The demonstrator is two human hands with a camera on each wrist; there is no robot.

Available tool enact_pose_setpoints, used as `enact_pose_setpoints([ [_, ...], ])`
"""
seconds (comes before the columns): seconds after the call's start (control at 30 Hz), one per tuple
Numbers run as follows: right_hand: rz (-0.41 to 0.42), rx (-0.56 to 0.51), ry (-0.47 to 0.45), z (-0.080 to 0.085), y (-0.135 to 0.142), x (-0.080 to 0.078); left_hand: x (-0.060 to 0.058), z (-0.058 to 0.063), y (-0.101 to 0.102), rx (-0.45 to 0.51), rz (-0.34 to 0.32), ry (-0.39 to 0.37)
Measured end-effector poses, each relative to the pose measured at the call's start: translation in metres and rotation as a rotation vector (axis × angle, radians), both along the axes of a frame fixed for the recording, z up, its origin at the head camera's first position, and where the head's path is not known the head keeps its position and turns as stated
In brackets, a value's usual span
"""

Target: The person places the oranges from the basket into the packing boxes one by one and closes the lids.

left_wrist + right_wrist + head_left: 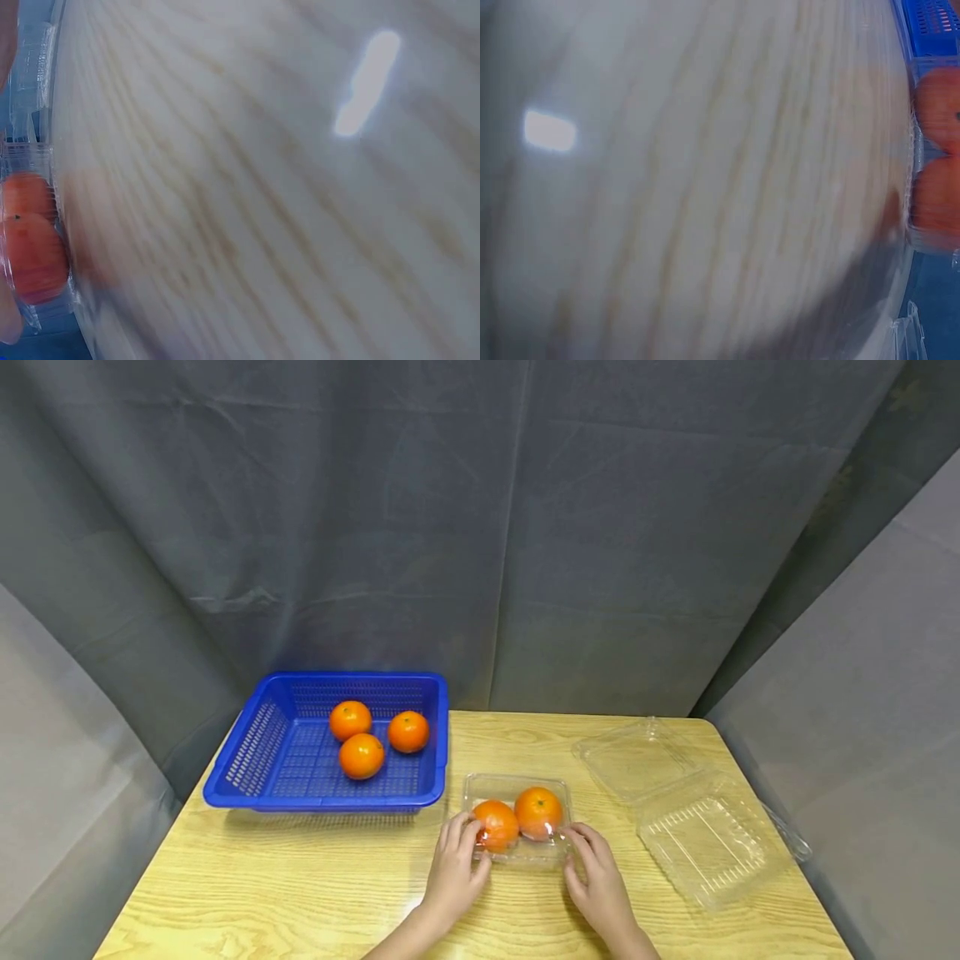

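A clear plastic clamshell box (529, 853) sits on the table in front of me with two oranges inside, a left orange (496, 826) and a right orange (538, 812). My left hand (452, 870) holds the box's left front corner, fingers bent over the side and thumb at the front edge. At the right front corner, my right hand (597, 878) grips the edge between fingers and thumb. The left wrist view catches the box and its oranges (34, 255) only at the left border; the right wrist view has the oranges (937, 199) at its right border.
A blue plastic basket (330, 802) at the back left contains three oranges (362, 756). To the right lies an opened clear clamshell box (705, 843), its lid folded back; more clear plastic shows near the table's right edge. Grey curtains (480, 527) hang behind the wooden table (300, 893).
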State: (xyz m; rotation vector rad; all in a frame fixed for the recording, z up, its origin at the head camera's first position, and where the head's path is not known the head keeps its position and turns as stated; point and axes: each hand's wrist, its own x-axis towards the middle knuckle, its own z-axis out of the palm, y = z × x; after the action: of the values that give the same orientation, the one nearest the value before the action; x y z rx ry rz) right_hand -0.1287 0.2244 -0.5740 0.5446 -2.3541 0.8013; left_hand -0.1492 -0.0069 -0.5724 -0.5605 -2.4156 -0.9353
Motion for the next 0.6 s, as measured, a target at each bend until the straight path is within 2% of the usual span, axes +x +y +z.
enact_pose_setpoints([
  [0.23,0.046,0.053,-0.003,0.0024,-0.001,0.0005,-0.0026,0.0026,0.0022,-0.07,0.016,0.032],
  [0.6,0.058,0.042,0.007,0.0016,-0.0057,-0.0026,-0.0035,0.0024,0.0049,-0.069,0.01,0.066],
])
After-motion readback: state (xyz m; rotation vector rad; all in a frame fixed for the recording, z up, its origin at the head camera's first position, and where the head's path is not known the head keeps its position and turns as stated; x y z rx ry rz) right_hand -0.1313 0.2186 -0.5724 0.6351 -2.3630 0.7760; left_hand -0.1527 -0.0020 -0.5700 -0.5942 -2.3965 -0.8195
